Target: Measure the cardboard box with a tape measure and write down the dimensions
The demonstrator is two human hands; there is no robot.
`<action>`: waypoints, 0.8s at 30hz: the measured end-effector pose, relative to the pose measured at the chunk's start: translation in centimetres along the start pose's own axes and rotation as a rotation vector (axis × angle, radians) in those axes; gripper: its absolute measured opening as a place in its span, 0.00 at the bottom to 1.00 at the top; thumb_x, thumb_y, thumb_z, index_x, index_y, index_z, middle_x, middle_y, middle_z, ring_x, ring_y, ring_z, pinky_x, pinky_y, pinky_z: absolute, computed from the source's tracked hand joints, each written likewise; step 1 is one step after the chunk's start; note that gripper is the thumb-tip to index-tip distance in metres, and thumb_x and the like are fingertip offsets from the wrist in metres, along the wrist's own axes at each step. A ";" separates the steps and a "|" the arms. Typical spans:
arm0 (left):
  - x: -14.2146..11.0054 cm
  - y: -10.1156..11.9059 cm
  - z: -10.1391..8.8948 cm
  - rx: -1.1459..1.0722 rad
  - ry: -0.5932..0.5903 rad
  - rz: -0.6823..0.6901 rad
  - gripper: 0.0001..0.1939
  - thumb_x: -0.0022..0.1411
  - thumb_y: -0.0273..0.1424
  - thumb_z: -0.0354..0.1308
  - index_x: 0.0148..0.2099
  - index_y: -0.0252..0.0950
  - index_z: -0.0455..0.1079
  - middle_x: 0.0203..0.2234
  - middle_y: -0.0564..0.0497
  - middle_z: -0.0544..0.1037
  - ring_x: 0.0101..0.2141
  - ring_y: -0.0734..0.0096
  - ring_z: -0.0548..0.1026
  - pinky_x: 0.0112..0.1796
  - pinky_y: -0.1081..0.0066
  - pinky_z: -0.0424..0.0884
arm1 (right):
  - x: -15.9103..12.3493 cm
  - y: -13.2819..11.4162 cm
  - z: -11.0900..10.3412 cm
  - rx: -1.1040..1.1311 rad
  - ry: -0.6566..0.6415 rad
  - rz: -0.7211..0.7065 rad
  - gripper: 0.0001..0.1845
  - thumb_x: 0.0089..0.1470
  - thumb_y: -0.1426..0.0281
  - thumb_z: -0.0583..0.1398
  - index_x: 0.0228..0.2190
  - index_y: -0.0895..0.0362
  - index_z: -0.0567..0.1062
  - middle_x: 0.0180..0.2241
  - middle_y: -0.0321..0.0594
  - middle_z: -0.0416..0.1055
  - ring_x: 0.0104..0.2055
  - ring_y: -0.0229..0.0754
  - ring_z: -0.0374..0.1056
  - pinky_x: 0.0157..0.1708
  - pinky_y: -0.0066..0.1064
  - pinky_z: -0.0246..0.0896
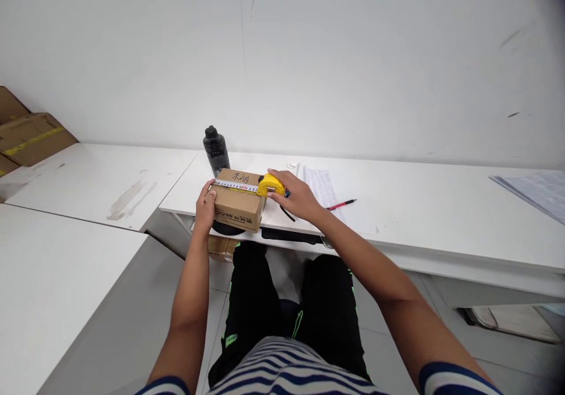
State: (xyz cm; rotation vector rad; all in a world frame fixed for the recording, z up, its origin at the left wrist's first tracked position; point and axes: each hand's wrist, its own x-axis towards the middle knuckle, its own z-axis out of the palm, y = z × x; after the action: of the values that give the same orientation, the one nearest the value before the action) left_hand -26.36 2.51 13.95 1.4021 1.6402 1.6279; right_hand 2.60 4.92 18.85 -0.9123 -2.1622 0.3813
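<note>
A small brown cardboard box (238, 208) with handwriting on top sits near the table's front edge. Across its top, from left to right, runs the pulled-out white blade (233, 186) of a tape measure. My left hand (205, 206) is closed on the left end of the box, thumb on the top, fingers right by the blade's free end. In my right hand (298, 195) is the yellow tape measure case (270, 186), held at the right edge of the box. A dark strap (288, 213) hangs below that hand.
Behind the box stands a black bottle (216, 150). Printed sheets (318, 184) and a red-and-black pen (342, 205) lie to the right on the white table (424, 218). More papers (534, 192) are at far right, larger cartons (37, 136) at far left. Another carton (220, 248) is below.
</note>
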 end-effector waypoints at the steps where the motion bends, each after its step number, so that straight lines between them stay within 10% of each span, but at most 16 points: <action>1: 0.0 0.0 0.0 -0.001 -0.001 -0.003 0.24 0.64 0.35 0.50 0.60 0.36 0.70 0.56 0.46 0.75 0.58 0.56 0.69 0.60 0.60 0.62 | 0.4 -0.2 0.1 -0.010 -0.016 -0.006 0.31 0.61 0.62 0.58 0.64 0.52 0.62 0.59 0.46 0.68 0.60 0.50 0.65 0.57 0.41 0.63; 24: 0.0 -0.1 0.1 -0.116 0.014 -0.059 0.34 0.63 0.40 0.57 0.69 0.39 0.58 0.62 0.42 0.69 0.59 0.57 0.69 0.60 0.60 0.65 | 9.0 -4.4 7.8 0.096 -0.105 -0.059 0.32 0.60 0.66 0.60 0.63 0.55 0.60 0.62 0.48 0.64 0.59 0.51 0.66 0.56 0.42 0.61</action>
State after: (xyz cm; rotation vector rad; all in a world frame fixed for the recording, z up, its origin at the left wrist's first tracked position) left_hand -26.30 2.59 13.85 1.2760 1.5531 1.6746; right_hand -9.48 8.37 20.56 -0.7888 -2.2399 0.5085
